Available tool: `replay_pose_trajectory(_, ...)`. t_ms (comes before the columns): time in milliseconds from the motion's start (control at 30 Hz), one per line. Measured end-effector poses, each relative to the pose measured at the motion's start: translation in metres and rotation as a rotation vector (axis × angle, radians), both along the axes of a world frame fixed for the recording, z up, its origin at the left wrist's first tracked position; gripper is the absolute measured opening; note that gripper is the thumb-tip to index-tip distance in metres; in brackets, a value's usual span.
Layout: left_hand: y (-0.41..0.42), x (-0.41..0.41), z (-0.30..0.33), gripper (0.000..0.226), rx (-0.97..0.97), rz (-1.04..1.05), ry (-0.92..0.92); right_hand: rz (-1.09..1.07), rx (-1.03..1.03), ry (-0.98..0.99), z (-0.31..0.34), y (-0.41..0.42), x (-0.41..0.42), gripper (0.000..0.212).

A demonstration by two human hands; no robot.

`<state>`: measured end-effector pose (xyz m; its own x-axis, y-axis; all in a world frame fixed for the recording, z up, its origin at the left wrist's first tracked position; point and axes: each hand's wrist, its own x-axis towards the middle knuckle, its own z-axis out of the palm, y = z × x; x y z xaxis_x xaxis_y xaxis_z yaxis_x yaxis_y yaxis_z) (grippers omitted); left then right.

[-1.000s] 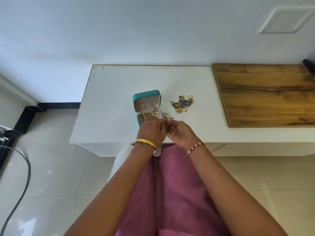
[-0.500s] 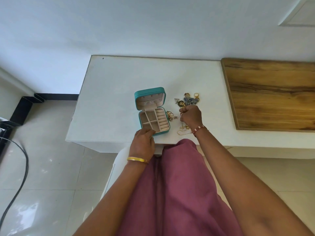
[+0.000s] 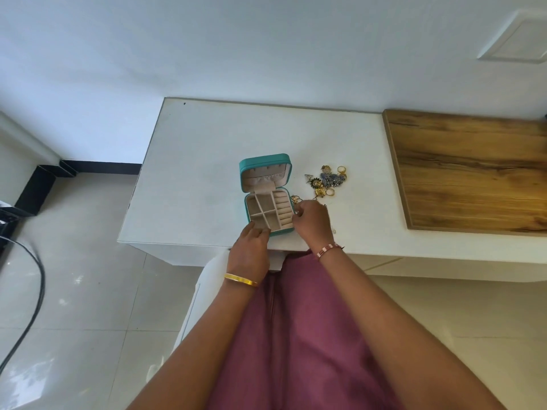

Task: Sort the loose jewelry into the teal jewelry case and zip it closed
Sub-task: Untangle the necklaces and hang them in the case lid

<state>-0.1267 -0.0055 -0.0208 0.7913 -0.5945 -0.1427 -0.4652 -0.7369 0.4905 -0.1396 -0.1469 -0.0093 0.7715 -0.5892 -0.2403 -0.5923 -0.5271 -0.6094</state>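
The teal jewelry case [image 3: 263,158] lies open near the front edge of the white table [image 3: 201,173]. Its lid stands up, and the beige compartments look empty. My left hand [image 3: 251,250] holds the case's near edge, fingers curled over the rim. My right hand [image 3: 313,223] is at the case's right side. Its fingertips are curled together over the ring-slot edge and seem to pinch a small piece that I can barely see. The loose jewelry pile [image 3: 328,180], gold and blue pieces with rings, lies right of the lid. A few small gold rings [image 3: 296,199] sit against the case.
A wooden board [image 3: 473,173] covers the table's right part. The wall runs close behind the table. My lap in purple cloth is below the table edge. A black cable [image 3: 38,291] curves over the tiled floor at left.
My right hand has come from the jewelry pile to the right edge of the case. My left hand has stayed on the case's near edge. The camera view shifted slightly.
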Motion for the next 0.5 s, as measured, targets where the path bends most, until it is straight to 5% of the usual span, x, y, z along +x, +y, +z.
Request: replay_pose_trajectory(500,0.035,0.055,0.001,0.029,0.003,0.288,0.120,0.066,-0.057,0.034,-0.015,0.063,0.036,0.020)
